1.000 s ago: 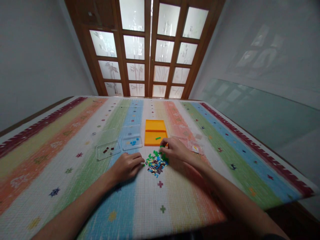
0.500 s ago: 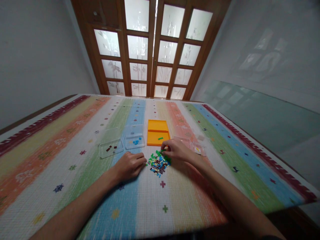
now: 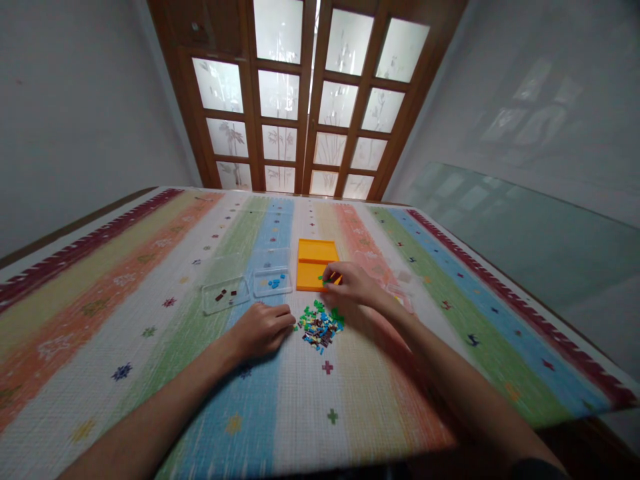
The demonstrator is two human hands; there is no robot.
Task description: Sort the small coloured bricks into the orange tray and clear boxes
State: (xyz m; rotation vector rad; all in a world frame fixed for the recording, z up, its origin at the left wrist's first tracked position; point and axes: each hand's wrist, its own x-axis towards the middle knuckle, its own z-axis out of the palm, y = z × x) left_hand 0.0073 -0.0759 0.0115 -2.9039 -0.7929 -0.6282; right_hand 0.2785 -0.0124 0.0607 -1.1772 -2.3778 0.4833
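My right hand (image 3: 350, 283) hovers over the front part of the orange tray (image 3: 319, 243), thumb and fingers pinched on a small green toy brick (image 3: 326, 283). Another green piece in the tray is partly covered by the fingertips. On the cloth in front of the tray lies a pile of small toy bricks (image 3: 320, 330), mixed green, blue, brown and pale yellow. My left hand (image 3: 263, 329) rests on the cloth at the pile's left edge, its fingers curled together. Whether anything sits in those fingertips is hidden.
Left of the tray stand a clear box (image 3: 273, 292) with blue pieces and a clear box (image 3: 213, 309) with several brown ones. Another clear box (image 3: 407, 305), partly behind my right arm, is on the right. A striped tablecloth (image 3: 200, 400) covers the table.
My right hand has risen from the pile and moved forward over the orange tray, carrying a green brick. My left hand stays by the pile. The view has shifted slightly.
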